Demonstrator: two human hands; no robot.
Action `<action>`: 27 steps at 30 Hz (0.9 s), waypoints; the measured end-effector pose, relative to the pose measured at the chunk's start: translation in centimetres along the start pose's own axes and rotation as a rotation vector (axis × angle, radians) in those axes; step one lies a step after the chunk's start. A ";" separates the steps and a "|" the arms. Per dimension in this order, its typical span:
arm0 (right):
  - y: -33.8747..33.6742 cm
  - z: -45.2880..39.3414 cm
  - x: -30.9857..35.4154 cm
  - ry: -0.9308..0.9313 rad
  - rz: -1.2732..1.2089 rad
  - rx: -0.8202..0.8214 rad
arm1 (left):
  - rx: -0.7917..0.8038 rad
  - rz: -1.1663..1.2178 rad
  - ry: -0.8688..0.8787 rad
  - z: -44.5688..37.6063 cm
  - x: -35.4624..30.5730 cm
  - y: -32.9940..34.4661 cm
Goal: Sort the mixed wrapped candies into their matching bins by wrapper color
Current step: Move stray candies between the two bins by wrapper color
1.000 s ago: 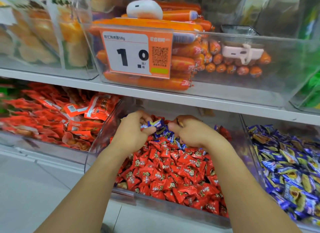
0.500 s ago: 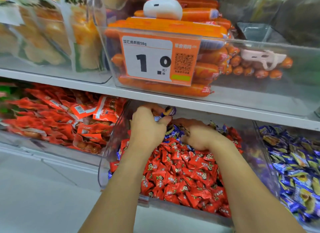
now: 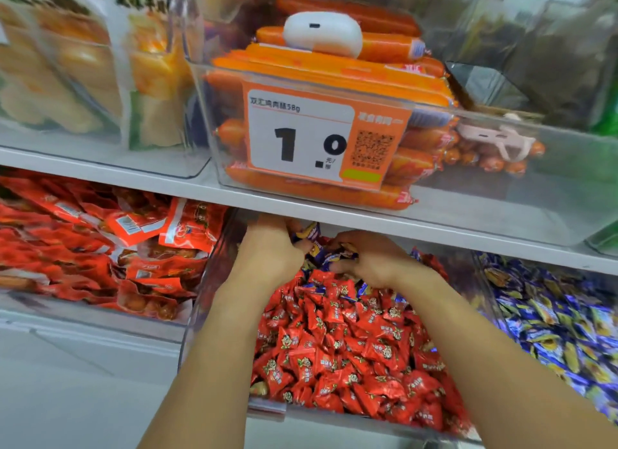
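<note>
Both hands have reached deeper; left hand (image 3: 271, 251) and right hand (image 3: 371, 261) each grip crinkly blue candies (image 3: 337, 256).

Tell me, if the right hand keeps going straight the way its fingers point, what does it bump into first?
Probably the blue-wrapped candies at its fingertips. The right hand points left toward the left hand, which would likely come next, though depth is hard to judge.
</note>
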State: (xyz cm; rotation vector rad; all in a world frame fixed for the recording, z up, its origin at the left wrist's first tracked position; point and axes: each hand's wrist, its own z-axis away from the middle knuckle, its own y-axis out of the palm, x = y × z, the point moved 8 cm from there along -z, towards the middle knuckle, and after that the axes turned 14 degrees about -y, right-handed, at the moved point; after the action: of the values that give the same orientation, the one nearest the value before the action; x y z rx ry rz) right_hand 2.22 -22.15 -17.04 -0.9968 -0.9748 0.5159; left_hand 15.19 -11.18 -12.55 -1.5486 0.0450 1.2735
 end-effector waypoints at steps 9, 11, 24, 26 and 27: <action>-3.5 6.9 0.3 0.034 -0.126 -0.170 | 0.243 0.045 0.005 2.6 -2.6 3.0; -4.2 8.6 1.2 0.010 -0.167 -0.244 | 0.277 0.195 -0.032 3.6 -3.3 3.9; -5.2 17.7 1.9 -0.224 -0.281 -0.612 | 0.298 0.748 -0.055 12.2 -5.1 8.6; -6.2 18.9 1.5 -0.208 -0.320 -0.657 | 0.299 0.784 -0.025 12.7 -6.0 8.2; -6.7 19.7 0.9 -0.187 -0.336 -0.678 | 0.298 0.794 -0.026 13.0 -6.3 8.3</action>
State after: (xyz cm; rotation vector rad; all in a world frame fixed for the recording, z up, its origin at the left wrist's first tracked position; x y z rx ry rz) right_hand -14.80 -15.59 -6.91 -1.3592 -1.5031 -0.0203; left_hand -1.30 -8.79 -11.71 -1.2813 0.8645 1.7905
